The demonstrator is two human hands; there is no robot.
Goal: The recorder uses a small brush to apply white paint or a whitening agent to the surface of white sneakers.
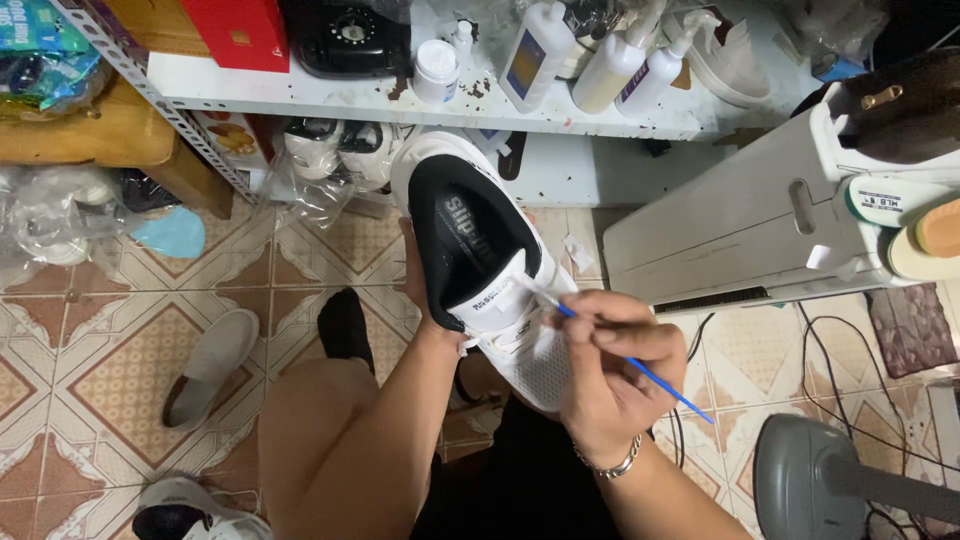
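A white sneaker (490, 270) with a black lining is being held up in mid-air above the lap, heel end tilted toward the shelf, opening facing the camera. It is being gripped from the left side and underneath by the left hand (418, 285), fingers wrapped round the shoe and mostly hidden behind it. A thin blue brush (640, 368) is being pinched between thumb and fingertips of the right hand (610, 375), its white tip being pressed against the tongue area near the laces; the handle is sticking out down and to the right. A metal bracelet (612, 466) is being worn on the right wrist. A bare knee (310, 420) is being seen below the shoe. On the patterned tile floor (90, 350), a grey slip-on shoe (210, 368) is lying to the left, a black shoe (343, 325) is lying just behind the knee, and another white sneaker (195, 510) is being cut off at the bottom edge. A white shelf (330, 95) is running along the top, with white bottles (590, 55), a small white jar (436, 70), a black telephone (350, 38) and a red box (238, 32) standing on it. A white machine (740, 225) is sitting to the right, with a grey fan base (810, 480) near the bottom right corner.
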